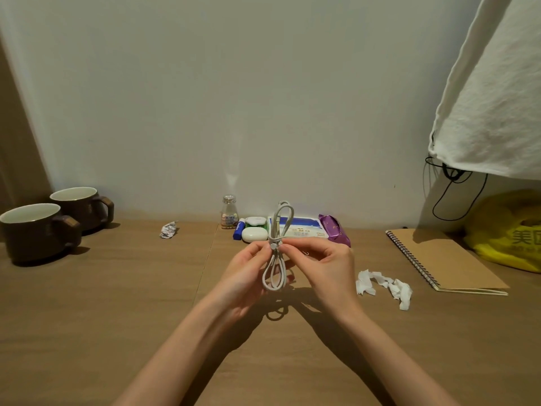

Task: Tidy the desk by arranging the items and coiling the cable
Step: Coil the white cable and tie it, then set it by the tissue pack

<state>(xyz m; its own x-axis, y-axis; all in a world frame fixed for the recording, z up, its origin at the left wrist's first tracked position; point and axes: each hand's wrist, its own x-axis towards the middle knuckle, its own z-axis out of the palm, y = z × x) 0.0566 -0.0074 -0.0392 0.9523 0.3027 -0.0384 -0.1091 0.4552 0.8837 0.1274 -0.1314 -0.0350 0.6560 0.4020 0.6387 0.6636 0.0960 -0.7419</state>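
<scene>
A pale grey cable (273, 276) is folded into long loops and held upright above the middle of the wooden desk (117, 303). My left hand (244, 276) and my right hand (325, 266) both pinch it at its waist, where a small strap wraps the bundle. Loops hang below my fingers and stick up above them. Behind the cable, along the wall, stand a small glass bottle (229, 212), a blue tube (238, 228), two white cases (255, 234), a tissue pack (304, 228) and a purple packet (335, 230).
Two brown mugs (38, 230) stand at the far left. A crumpled wrapper (168, 230) lies left of the bottle. Torn white tissue (386, 284) lies right of my hands, beside a spiral notebook (442, 259). A yellow bag (509, 232) and hanging white cloth (491, 92) fill the right.
</scene>
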